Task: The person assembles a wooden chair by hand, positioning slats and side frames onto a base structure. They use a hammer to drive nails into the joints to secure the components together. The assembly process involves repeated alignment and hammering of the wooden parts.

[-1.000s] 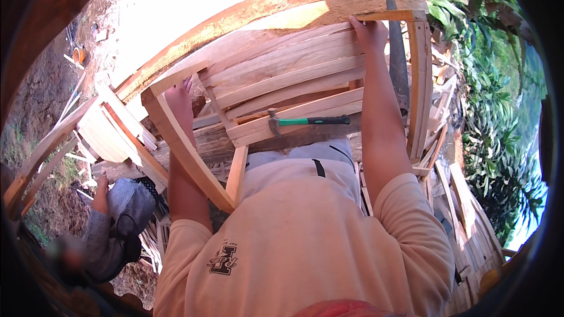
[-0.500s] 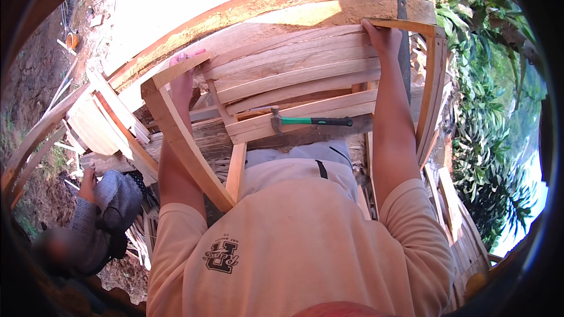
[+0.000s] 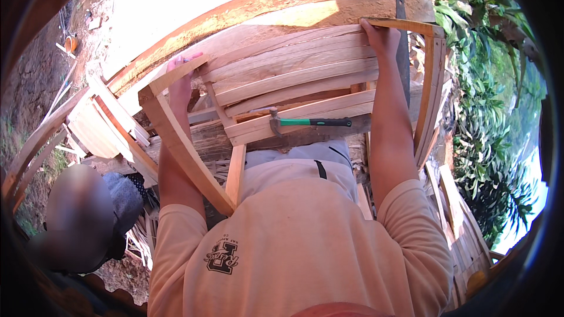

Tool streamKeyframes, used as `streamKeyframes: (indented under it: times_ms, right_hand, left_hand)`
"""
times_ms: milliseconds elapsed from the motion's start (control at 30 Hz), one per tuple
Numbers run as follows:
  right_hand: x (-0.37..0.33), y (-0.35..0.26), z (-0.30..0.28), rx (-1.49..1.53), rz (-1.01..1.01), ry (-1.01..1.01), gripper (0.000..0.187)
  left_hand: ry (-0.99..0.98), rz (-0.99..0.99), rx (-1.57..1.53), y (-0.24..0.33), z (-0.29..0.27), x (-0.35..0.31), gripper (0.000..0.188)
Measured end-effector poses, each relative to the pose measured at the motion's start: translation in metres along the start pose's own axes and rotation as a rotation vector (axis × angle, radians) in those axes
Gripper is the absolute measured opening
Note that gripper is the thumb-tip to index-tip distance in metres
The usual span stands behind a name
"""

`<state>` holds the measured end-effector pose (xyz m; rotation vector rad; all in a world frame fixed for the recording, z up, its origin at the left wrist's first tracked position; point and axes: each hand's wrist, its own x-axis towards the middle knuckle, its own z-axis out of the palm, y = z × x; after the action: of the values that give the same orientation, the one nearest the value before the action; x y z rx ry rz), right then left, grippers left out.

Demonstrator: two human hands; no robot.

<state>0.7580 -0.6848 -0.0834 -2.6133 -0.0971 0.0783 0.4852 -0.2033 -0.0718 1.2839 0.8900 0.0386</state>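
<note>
A slatted wooden frame (image 3: 294,64), shaped like part of a chair, stands across my lap. At its far left corner my left hand (image 3: 180,85) is closed around the wood, partly hidden by the angled left side piece (image 3: 182,144). My right hand (image 3: 383,40) grips the far right corner, its fingers curled over the top edge beside the right side piece (image 3: 430,88). A claw hammer (image 3: 314,122) with a green and black handle lies across the nearest slat, between my forearms, touched by neither hand.
Beyond the frame run thick wooden beams (image 3: 282,0), with a flat metal blade (image 3: 402,53) resting on them at the right. Stacked wood pieces (image 3: 97,126) lie left. A person (image 3: 123,199) sits at lower left. Leafy plants (image 3: 476,111) border the right.
The wooden frame has shifted very slightly to the left with my hands on it. The person at lower left has leaned forward, hiding their hand. The hammer stays on the slat.
</note>
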Motion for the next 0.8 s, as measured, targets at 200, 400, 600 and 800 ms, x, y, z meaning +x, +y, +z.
streamKeyframes:
  times_ms: [200,400,600,800]
  right_hand:
    - [0.000,-0.004,-0.001,-0.008,0.010,-0.009,0.039]
    - [0.005,0.006,0.005,-0.076,0.027,-0.034,0.043]
    - [0.002,0.012,0.002,-0.095,0.087,-0.042,0.048]
    - [-0.002,-0.006,0.005,0.072,0.182,-0.057,0.055]
  left_hand:
    - [-0.030,0.048,0.008,0.000,0.000,-0.003,0.030]
    - [-0.044,0.108,0.094,0.002,0.000,-0.007,0.030]
    - [0.034,0.115,0.025,-0.002,0.007,-0.005,0.024]
    - [0.240,0.011,0.057,0.006,0.005,-0.035,0.030]
